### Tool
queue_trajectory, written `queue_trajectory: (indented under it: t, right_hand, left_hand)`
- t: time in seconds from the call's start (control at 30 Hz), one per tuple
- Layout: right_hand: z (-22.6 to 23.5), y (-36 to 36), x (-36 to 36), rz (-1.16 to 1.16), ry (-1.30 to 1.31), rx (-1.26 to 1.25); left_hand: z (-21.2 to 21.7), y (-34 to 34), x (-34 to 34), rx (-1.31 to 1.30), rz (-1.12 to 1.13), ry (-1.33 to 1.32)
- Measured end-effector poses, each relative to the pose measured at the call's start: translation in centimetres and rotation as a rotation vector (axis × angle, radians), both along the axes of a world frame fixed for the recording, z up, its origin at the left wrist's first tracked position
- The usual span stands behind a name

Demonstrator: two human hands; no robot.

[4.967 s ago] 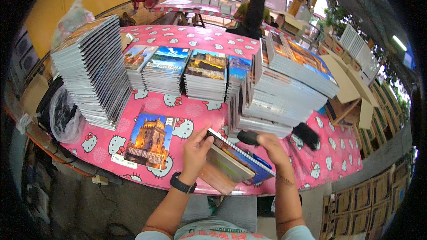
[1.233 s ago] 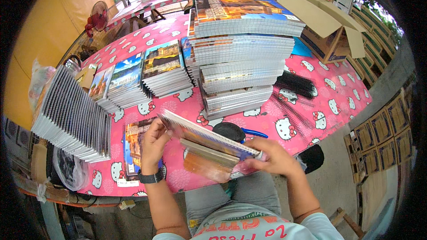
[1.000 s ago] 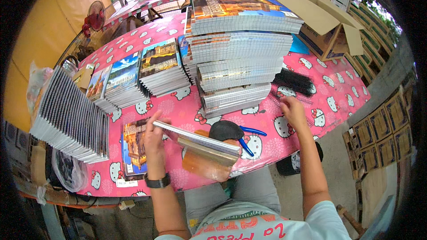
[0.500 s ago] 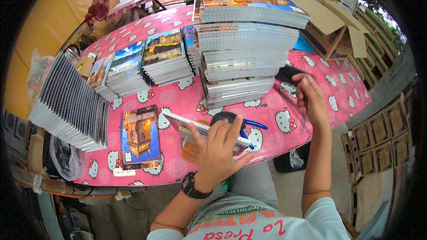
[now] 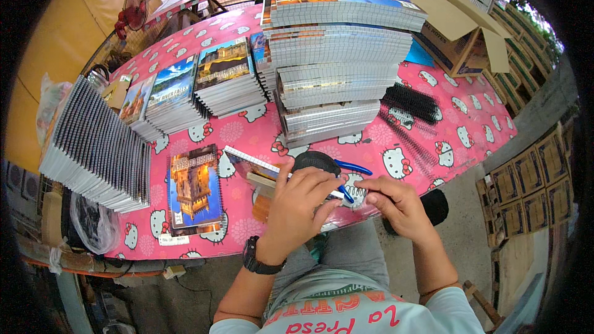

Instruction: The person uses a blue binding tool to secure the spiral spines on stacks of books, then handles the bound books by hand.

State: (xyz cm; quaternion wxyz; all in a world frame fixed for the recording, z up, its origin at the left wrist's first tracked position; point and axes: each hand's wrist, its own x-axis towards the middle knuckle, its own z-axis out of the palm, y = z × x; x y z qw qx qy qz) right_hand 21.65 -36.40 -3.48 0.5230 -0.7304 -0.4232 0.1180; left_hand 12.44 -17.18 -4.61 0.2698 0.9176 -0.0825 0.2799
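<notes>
Broadly, the pink tabletop [image 5: 470, 124] carries a tall stack of notebooks [image 5: 334, 62], with loose black binding coils [image 5: 411, 102] just beside it. At the near edge lies an unbound notebook [image 5: 257, 167]; feeding a coil through it would probably go best with the pages kept square. Left hand [image 5: 300, 201] presses down on it, fingers curled over. Right hand [image 5: 396, 201] pinches something thin, too small to tell.
</notes>
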Motion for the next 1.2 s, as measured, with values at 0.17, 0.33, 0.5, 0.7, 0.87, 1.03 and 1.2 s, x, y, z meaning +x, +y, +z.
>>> queue_trajectory:
  t: [0.17,0.33,0.5,0.7,0.87,1.03,1.2]
  right_hand:
    - [0.0,0.4,0.2,-0.011,-0.022,-0.028]
    - [0.2,0.7,0.4,0.057,-0.075,-0.096]
    - [0.9,0.4,0.6,0.198,0.251,-0.314]
    - [0.4,1.5,0.3,0.086,-0.210,-0.055]
    - [0.5,2.7,2.1,0.210,0.349,-0.157]
    - [-8.4,6.5,8.5,0.061,-0.418,-0.121]
    - [-9.2,9.4,6.8,-0.014,-0.309,-0.204]
  left_hand:
    - [0.1,0.2,0.0,-0.026,0.006,-0.037]
    - [-0.5,0.5,-0.1,-0.064,-0.028,-0.098]
    - [-0.8,0.8,-0.3,-0.047,-0.041,-0.127]
    - [0.0,0.3,-0.5,-0.106,-0.047,-0.068]
    - [-0.6,0.6,-1.2,-0.041,-0.052,0.005]
    - [0.0,-0.6,-0.2,0.067,-0.007,-0.001]
    - [-1.1,0.5,0.1,0.105,-0.061,0.012]
